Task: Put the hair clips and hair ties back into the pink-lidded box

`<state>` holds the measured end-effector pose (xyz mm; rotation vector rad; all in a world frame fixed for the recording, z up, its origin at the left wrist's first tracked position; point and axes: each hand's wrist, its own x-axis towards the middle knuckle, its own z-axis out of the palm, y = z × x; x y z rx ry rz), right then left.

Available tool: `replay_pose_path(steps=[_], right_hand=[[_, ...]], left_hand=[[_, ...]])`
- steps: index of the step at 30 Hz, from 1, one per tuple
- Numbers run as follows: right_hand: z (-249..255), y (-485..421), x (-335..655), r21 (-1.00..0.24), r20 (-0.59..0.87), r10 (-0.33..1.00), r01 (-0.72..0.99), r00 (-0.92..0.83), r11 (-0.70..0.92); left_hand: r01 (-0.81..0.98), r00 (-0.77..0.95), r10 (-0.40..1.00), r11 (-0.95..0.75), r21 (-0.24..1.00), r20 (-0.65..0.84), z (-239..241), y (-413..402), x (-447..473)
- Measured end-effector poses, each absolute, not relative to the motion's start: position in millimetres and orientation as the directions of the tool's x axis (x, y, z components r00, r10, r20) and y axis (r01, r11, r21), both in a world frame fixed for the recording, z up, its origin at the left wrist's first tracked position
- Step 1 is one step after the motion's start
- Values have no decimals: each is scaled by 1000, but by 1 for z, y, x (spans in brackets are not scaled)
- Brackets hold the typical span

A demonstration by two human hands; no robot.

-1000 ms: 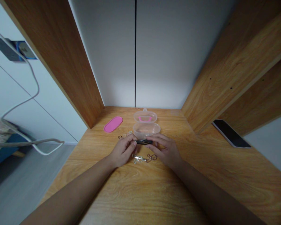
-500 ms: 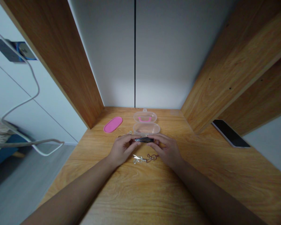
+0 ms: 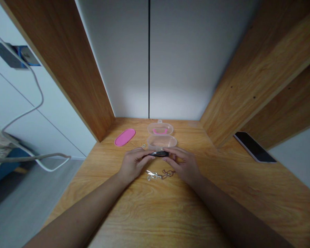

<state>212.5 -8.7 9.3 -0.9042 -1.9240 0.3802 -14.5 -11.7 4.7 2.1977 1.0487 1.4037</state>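
Both of my hands hold a slim black hair clip by its two ends, just above the wooden table. My left hand pinches the left end between thumb and fingers. At the right end my right hand grips it the same way, its fingertips over the top. Below the clip, on the table, lie a shiny silver piece and a brown twisted piece, both too small to make out fully. Directly behind the hands stands an open clear oval case with a pink-edged label in its raised lid.
A pink oval lid-like piece lies at the back left. A small clear item sits behind my left hand. The phone rests at the far right. Wooden side panels and a pale back wall enclose the table.
The black hair clip has turned slightly in my fingers; the silvery edge at its left end shows less. My hands have barely shifted.
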Motion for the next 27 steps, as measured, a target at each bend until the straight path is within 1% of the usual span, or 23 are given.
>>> replay_pose_path(steps=[9,13,17,24,27], right_hand=[[12,-8,214,-558,675,689,429,-262,710],[12,-6,215,-503,733,627,411,-264,760],[11,-3,218,-442,772,564,390,-294,808],[12,-2,220,-420,785,537,373,-309,827],[14,-4,220,-417,783,545,398,-300,817]], left_hand=[[403,215,745,-657,637,632,3,-11,-15],[387,202,752,-649,655,627,3,-11,-14],[410,192,774,-622,667,604,2,-11,-14],[394,200,799,-596,700,567,1,-12,-14],[389,198,804,-589,708,560,0,-12,-14]])
